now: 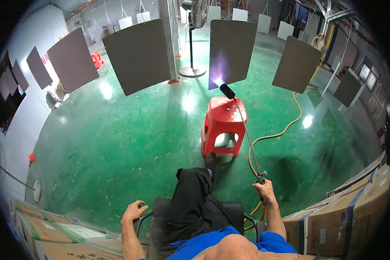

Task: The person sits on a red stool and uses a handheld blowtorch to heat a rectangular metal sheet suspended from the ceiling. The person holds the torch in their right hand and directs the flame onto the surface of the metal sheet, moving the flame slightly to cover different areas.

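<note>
My right hand (264, 189) grips the handle of a long gas torch (246, 130). Its black nozzle (226, 90) points up and away, and a bluish-purple flame (218, 71) plays on the lower left of a dark hanging panel (232, 52). A tan hose (273, 135) runs from the torch handle across the green floor. My left hand (133, 212) rests on the armrest of the black chair (160, 212) I sit in, fingers curled over it. My leg in black trousers stretches toward a red plastic stool (223, 123).
More dark panels (136, 54) (296, 63) (71, 58) hang in a row across the room. A standing fan (194, 39) is behind them. Cardboard boxes (52, 232) (346, 214) are stacked at both lower corners. The floor is glossy green.
</note>
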The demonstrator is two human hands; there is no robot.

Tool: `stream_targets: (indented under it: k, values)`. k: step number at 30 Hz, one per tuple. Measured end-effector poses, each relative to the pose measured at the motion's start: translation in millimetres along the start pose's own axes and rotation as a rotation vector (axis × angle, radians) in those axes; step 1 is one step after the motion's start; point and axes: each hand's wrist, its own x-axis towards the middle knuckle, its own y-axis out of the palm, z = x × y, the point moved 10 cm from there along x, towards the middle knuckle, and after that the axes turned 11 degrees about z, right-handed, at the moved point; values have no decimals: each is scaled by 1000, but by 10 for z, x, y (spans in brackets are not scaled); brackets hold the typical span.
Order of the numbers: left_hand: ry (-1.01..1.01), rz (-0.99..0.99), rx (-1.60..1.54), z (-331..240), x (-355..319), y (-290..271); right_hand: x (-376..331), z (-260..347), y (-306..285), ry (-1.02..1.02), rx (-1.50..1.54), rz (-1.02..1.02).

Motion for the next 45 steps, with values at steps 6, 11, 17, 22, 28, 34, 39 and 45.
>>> stream_targets:
  k: [6,11,17,22,28,34,39,45]
  values:
    - [-7,-6,-21,-29,-4,-14,203,-188,-149,-5,16,-48]
    - [-27,-24,-45,-22,-52,-43,329,-148,-236,33,6,-122]
    - [-1,-21,-49,-44,-13,-43,622,-160,-395,-14,25,-130]
    - [-20,-33,11,77,42,-50,648,103,-375,-46,79,-130]
    - [20,-4,14,-20,50,-38,716,536,-445,-150,90,-104]
    - [48,-31,15,-4,43,-67,741,1175,-431,-237,109,-120]
    - [56,-50,29,-83,-18,-94,733,1473,-372,-310,137,-96]
    - [60,-47,51,-88,7,-86,613,1435,-176,-283,99,-32]
